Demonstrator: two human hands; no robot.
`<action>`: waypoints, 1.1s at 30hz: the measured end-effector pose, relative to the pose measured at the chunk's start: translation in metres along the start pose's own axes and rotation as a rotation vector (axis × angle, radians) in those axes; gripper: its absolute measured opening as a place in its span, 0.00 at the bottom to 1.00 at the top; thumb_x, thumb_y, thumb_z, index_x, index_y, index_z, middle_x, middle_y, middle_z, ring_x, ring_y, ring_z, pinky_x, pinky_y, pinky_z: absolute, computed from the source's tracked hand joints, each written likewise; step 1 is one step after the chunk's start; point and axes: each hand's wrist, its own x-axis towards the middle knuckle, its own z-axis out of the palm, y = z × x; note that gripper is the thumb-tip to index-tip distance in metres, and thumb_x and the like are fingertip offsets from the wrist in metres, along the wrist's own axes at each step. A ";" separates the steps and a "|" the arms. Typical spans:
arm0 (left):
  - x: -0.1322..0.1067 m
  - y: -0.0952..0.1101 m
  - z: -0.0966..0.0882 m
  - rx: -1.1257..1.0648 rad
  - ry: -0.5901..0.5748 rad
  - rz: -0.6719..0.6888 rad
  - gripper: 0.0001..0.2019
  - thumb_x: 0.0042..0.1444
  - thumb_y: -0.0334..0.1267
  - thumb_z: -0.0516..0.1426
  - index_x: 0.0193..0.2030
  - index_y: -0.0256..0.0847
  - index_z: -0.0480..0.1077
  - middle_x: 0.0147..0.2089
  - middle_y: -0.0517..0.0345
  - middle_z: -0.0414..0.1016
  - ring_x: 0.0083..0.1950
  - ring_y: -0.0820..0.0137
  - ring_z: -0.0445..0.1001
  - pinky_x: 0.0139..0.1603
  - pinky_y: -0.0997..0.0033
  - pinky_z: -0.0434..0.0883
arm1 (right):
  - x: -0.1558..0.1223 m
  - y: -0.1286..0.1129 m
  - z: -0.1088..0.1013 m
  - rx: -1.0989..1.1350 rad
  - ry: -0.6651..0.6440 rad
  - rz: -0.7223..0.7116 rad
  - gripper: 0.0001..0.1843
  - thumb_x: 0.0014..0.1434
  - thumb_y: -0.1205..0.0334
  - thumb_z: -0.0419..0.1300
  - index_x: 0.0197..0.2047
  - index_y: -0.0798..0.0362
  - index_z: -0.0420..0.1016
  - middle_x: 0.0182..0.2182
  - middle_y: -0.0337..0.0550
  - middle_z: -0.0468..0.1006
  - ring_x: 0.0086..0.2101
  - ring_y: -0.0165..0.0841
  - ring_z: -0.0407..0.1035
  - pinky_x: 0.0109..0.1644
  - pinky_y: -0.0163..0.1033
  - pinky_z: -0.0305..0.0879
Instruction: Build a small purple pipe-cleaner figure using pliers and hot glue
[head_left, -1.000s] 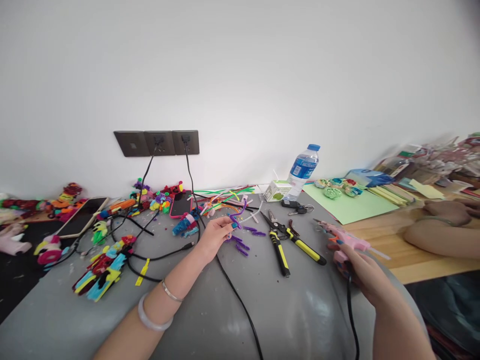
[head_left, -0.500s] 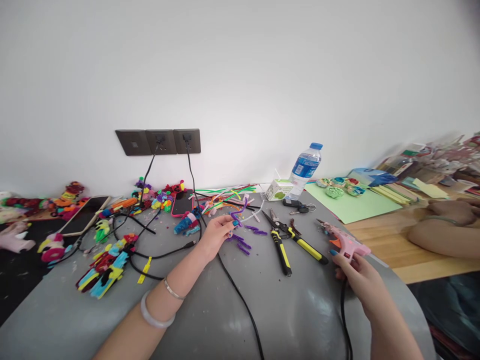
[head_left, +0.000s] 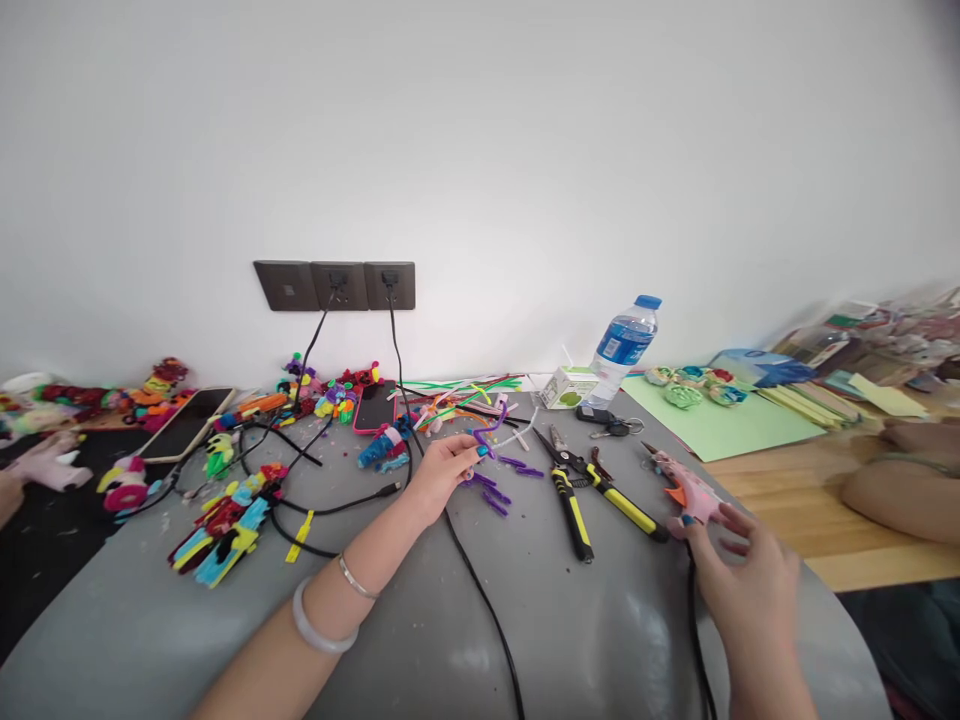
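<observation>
My left hand (head_left: pixel 446 475) pinches a bent purple pipe cleaner (head_left: pixel 491 432) between thumb and fingertips above the grey table; a small part below the fingers is too hidden to name. Short purple pipe cleaner pieces (head_left: pixel 495 497) lie just beyond it. On the right, a pink hot glue gun (head_left: pixel 697 497) rests on the table with its nozzle pointing away and left. Around its handle end is my right hand (head_left: pixel 739 550), fingers apart and thumb at the handle. Yellow-and-black pliers-like cutters (head_left: pixel 574 510) lie spread between the hands.
A water bottle (head_left: pixel 626 345), drink carton (head_left: pixel 568 387) and keys (head_left: pixel 616 427) stand or lie near the wall. Black cables (head_left: pixel 480 590) cross the table. Colourful pipe cleaner figures (head_left: pixel 225 525) and phones (head_left: pixel 373 408) lie left. Another person's forearm (head_left: pixel 900 495) rests at right.
My right hand has loosened around the glue gun, its fingers spreading and drawing back right. The gun's handle has turned slightly. My left hand keeps its pinch; the view has shifted a little left.
</observation>
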 end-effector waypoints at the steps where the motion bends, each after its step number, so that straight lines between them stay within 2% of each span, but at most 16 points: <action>1: -0.001 0.000 0.001 0.014 -0.004 -0.004 0.19 0.33 0.44 0.73 0.29 0.35 0.75 0.24 0.64 0.66 0.25 0.80 0.59 0.30 0.74 0.57 | -0.005 -0.009 0.003 0.023 0.077 -0.037 0.26 0.46 0.47 0.59 0.45 0.54 0.75 0.43 0.60 0.77 0.48 0.55 0.69 0.47 0.58 0.65; 2: -0.001 0.001 0.001 0.027 -0.008 -0.009 0.19 0.33 0.45 0.73 0.29 0.35 0.75 0.24 0.64 0.66 0.25 0.80 0.59 0.30 0.74 0.57 | -0.010 -0.020 0.007 0.084 0.105 -0.076 0.26 0.50 0.49 0.57 0.48 0.55 0.75 0.45 0.60 0.77 0.52 0.55 0.67 0.49 0.58 0.65; 3: -0.002 0.001 0.002 0.038 -0.011 -0.014 0.19 0.34 0.45 0.73 0.29 0.35 0.75 0.24 0.64 0.66 0.25 0.80 0.59 0.30 0.74 0.57 | -0.015 -0.032 0.013 0.186 0.077 -0.101 0.25 0.53 0.51 0.56 0.51 0.54 0.75 0.49 0.58 0.76 0.52 0.52 0.67 0.50 0.56 0.65; 5: -0.003 0.001 0.002 0.047 -0.019 -0.022 0.19 0.33 0.45 0.73 0.28 0.35 0.75 0.24 0.64 0.65 0.25 0.80 0.59 0.30 0.74 0.57 | -0.026 -0.057 0.030 0.442 -0.129 -0.161 0.23 0.56 0.52 0.57 0.53 0.51 0.73 0.53 0.54 0.75 0.50 0.46 0.70 0.51 0.53 0.66; 8: -0.003 0.003 0.000 0.042 -0.044 -0.029 0.19 0.33 0.45 0.73 0.28 0.35 0.75 0.25 0.63 0.67 0.26 0.79 0.60 0.31 0.74 0.58 | -0.038 -0.095 0.063 0.789 -0.468 -0.181 0.24 0.58 0.50 0.60 0.55 0.49 0.73 0.52 0.52 0.77 0.48 0.42 0.72 0.51 0.48 0.67; 11: -0.002 0.004 -0.002 0.040 -0.055 -0.042 0.20 0.32 0.45 0.73 0.27 0.36 0.74 0.26 0.63 0.67 0.26 0.79 0.61 0.31 0.73 0.59 | -0.046 -0.125 0.093 0.990 -0.612 -0.143 0.25 0.59 0.49 0.61 0.57 0.46 0.73 0.50 0.49 0.78 0.43 0.39 0.73 0.49 0.46 0.69; 14: -0.002 0.005 -0.002 0.046 -0.053 -0.047 0.20 0.32 0.46 0.73 0.26 0.35 0.74 0.25 0.64 0.65 0.26 0.79 0.61 0.31 0.74 0.59 | -0.053 -0.140 0.116 1.117 -0.609 -0.067 0.23 0.59 0.50 0.61 0.56 0.45 0.74 0.49 0.46 0.79 0.39 0.36 0.73 0.46 0.43 0.69; 18: -0.002 0.005 0.000 0.052 -0.067 -0.063 0.20 0.33 0.46 0.73 0.26 0.35 0.74 0.24 0.64 0.65 0.26 0.79 0.60 0.30 0.74 0.59 | -0.061 -0.138 0.133 1.187 -0.577 0.004 0.16 0.55 0.52 0.65 0.46 0.48 0.78 0.44 0.44 0.80 0.37 0.34 0.72 0.43 0.41 0.69; 21: -0.001 0.003 -0.001 0.037 -0.064 -0.082 0.19 0.33 0.45 0.73 0.27 0.35 0.75 0.24 0.63 0.66 0.26 0.79 0.60 0.30 0.74 0.59 | -0.061 -0.131 0.134 1.194 -0.583 0.002 0.15 0.55 0.51 0.66 0.44 0.48 0.78 0.40 0.43 0.80 0.37 0.34 0.72 0.43 0.41 0.69; 27: 0.001 0.000 -0.005 0.055 -0.116 -0.094 0.17 0.37 0.44 0.72 0.28 0.35 0.76 0.27 0.61 0.68 0.27 0.78 0.62 0.31 0.74 0.60 | -0.057 -0.130 0.129 1.165 -0.591 -0.047 0.22 0.56 0.49 0.64 0.52 0.47 0.76 0.48 0.46 0.79 0.45 0.38 0.73 0.50 0.45 0.68; 29: 0.001 0.000 -0.007 0.067 -0.132 -0.102 0.16 0.38 0.44 0.72 0.30 0.35 0.77 0.28 0.60 0.69 0.28 0.78 0.62 0.31 0.74 0.60 | -0.057 -0.130 0.128 1.148 -0.600 -0.062 0.20 0.56 0.49 0.64 0.50 0.47 0.77 0.47 0.46 0.80 0.45 0.39 0.73 0.49 0.45 0.68; 33: 0.001 0.001 -0.007 0.046 -0.119 -0.114 0.17 0.36 0.44 0.73 0.29 0.35 0.77 0.27 0.60 0.69 0.28 0.78 0.62 0.31 0.74 0.60 | -0.058 -0.130 0.129 1.172 -0.586 -0.023 0.15 0.52 0.51 0.67 0.43 0.47 0.79 0.39 0.43 0.81 0.38 0.37 0.73 0.43 0.42 0.69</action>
